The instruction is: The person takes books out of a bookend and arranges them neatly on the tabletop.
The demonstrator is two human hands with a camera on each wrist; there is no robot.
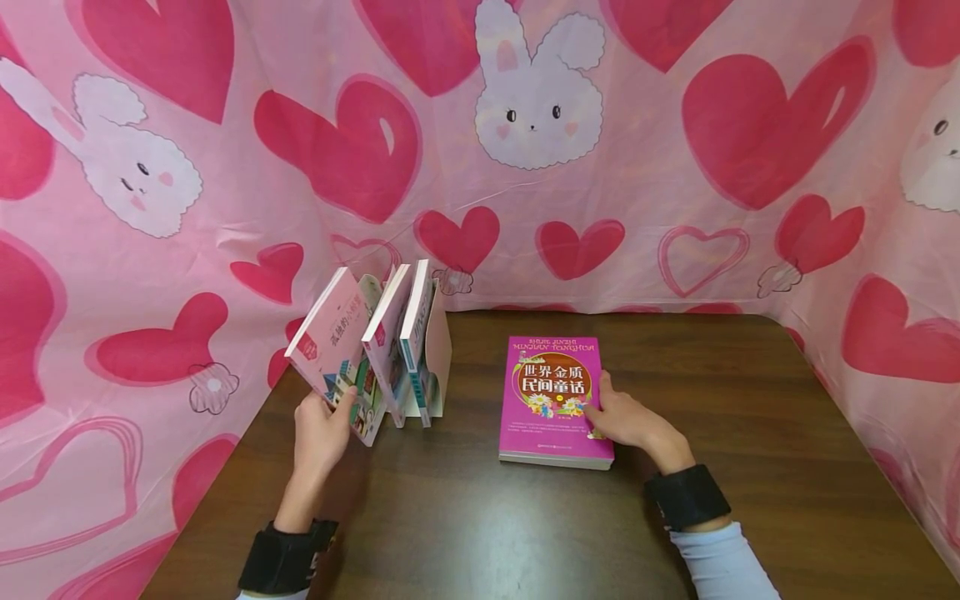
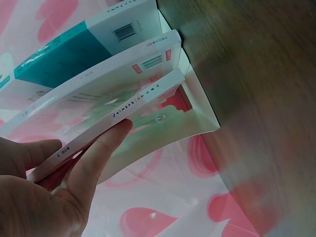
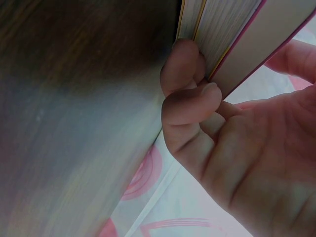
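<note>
My left hand (image 1: 322, 431) pinches a thin pink picture book (image 1: 330, 337) between thumb and fingers. This book leans to the left at the near end of a cream bookend (image 1: 438, 358). Beside it stand a pale pink book (image 1: 386, 342) and a white and teal book (image 1: 415, 350), each upright with a slight tilt. On the table lies a thick magenta storybook (image 1: 555, 437), cover up. My right hand (image 1: 637, 422) grips its right side, thumb on the cover. In the right wrist view, curled fingers (image 3: 190, 111) touch the lower side of the layered page edges (image 3: 224, 29).
A dark brown wooden table (image 1: 465, 517) carries everything. Pink cloth (image 1: 637, 192) printed with hearts and rabbits hangs behind the table and along both sides. The bookend stands left of the magenta book, with bare tabletop between them.
</note>
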